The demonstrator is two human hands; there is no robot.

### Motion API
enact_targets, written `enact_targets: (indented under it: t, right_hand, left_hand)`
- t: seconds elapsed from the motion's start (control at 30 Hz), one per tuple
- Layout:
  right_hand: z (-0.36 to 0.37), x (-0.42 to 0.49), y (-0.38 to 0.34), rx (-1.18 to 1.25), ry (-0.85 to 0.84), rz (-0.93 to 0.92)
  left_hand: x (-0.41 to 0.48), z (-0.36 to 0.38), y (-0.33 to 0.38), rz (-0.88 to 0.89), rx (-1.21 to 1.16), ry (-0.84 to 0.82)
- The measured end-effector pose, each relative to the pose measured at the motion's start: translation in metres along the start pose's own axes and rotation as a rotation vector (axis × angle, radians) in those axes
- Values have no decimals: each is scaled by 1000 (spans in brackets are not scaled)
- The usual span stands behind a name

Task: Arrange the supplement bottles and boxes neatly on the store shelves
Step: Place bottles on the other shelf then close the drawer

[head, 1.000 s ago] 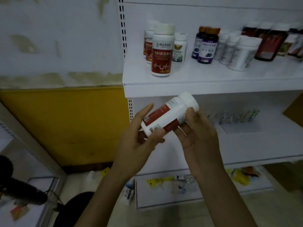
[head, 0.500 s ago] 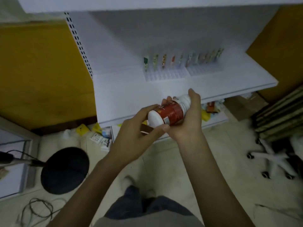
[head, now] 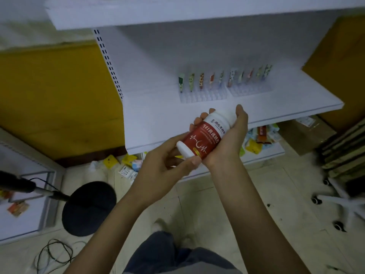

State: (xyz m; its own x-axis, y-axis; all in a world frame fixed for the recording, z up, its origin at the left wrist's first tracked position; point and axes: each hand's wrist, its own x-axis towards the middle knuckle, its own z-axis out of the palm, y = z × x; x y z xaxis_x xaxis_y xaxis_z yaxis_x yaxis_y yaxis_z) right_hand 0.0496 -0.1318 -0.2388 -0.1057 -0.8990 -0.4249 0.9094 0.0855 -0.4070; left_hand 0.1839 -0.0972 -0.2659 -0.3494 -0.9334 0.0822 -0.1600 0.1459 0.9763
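A white supplement bottle (head: 205,138) with a red label lies tilted between both hands, its cap pointing away from me toward the shelf. My right hand (head: 227,141) wraps around the cap end and the far side. My left hand (head: 166,167) pinches the base end with thumb and fingers. The bottle hangs in front of the edge of the white middle shelf (head: 158,123). The upper shelf (head: 138,14) shows only its underside and front lip; the other bottles on it are out of view.
A row of small colourful tubes (head: 223,79) stands in a clear rack at the back of the middle shelf. Packets (head: 126,165) litter the floor under the shelving. A black round stool (head: 88,208), cables and a white chair base (head: 339,200) flank me.
My head tilted down from the upper shelf of bottles to the middle shelf and floor. The bottle turned in my hands so its red label front now faces me.
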Motion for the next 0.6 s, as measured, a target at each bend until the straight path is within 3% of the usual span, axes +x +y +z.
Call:
enact_targets:
  t: [0.17,0.37,0.47,0.53,0.6]
  right_hand:
    - [55,-7,-11,-145,-171,-119]
    - [125,-14,-47,-832,-407,-456]
    - [162,-21,-78,-1041,-555,-580]
    - [188,-24,-95,-1099,-647,-575]
    - [216,-26,-104,-1121,-698,-566]
  left_hand:
    - [12,-30,46,212,171,166]
    - [47,-98,114,617,596,323]
    - [65,-133,152,774,769,372]
    - [76,-153,177,770,752,368]
    - [84,-169,201,648,665,334]
